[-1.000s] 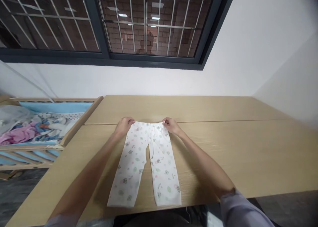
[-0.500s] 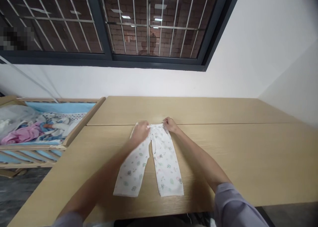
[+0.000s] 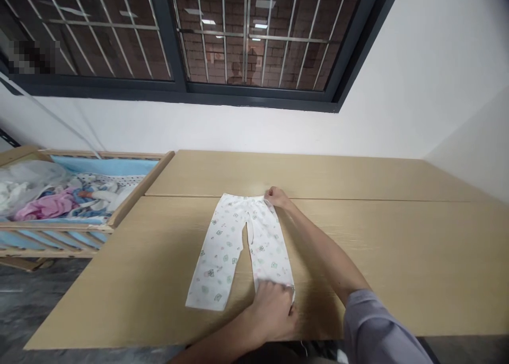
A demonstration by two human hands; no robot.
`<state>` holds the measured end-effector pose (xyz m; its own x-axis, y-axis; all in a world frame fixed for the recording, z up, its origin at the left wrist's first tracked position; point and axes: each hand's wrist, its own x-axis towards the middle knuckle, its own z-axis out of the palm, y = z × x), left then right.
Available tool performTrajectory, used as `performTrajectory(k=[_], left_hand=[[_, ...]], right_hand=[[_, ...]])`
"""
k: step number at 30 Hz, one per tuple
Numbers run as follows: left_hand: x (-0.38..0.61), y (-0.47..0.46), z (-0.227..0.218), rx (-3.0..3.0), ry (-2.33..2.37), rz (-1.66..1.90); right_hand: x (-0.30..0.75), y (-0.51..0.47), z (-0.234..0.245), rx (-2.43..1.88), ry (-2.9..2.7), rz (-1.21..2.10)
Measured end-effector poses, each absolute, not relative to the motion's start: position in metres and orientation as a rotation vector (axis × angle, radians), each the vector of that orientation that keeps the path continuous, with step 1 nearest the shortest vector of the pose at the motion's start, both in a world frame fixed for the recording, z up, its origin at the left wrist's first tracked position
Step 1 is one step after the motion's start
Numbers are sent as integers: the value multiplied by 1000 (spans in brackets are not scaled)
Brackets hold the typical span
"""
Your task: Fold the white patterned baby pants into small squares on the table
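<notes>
A pair of white baby pants (image 3: 228,242) with small green and pink prints lies flat on the light wooden table (image 3: 377,236), waistband away from me and legs spread toward me. My right hand (image 3: 276,197) pinches the right corner of the waistband. My left hand (image 3: 274,310) reaches across near the table's front edge. Its fingers are curled over the cuff of the right leg, which it hides. The left leg lies untouched.
A wooden crib (image 3: 119,213) stands against the table's left side, holding a heap of pink, white and blue clothes (image 3: 51,205). A white wall and a barred window (image 3: 178,35) are behind the table. A seam (image 3: 358,198) crosses the tabletop.
My left hand left the waistband's left corner, moved across the pants and came down to the right leg's cuff near me. My right hand stayed on the waistband.
</notes>
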<state>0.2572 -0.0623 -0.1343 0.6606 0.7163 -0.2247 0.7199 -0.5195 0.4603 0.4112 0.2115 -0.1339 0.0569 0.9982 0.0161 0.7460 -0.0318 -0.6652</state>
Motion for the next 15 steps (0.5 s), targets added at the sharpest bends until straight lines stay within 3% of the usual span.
performTrajectory(k=[8,15], left_hand=[[197,-66,-81,1923,1250,377],[117,-86,-82,1557,1472,555]], right_hand=[[379,218,-103,-1765,-1803,673],[317,238,-90,-1747,-1858,661]])
